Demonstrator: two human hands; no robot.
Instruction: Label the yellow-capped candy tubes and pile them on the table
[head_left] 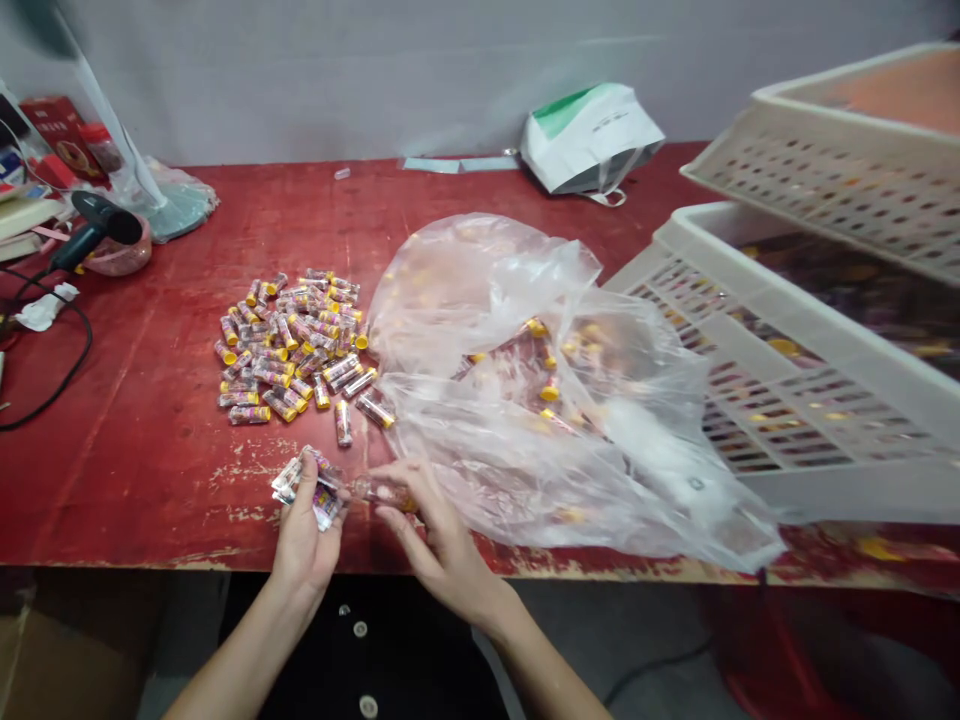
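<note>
My left hand, near the table's front edge, is closed around a small bunch of shiny printed wrappers. Just right of it, my right hand pinches a small clear tube between thumb and fingers, its end close to the wrappers. Beyond both hands lies a pile of small clear tubes with yellow caps and printed labels. A big translucent plastic bag rests to the right of the pile, with more yellow-capped tubes visible inside.
Two white plastic baskets are stacked on the right, the lower one holding many tubes. A white and green bag sits by the wall. On the left are a black scanner-like device, its cable and a bowl on the red table.
</note>
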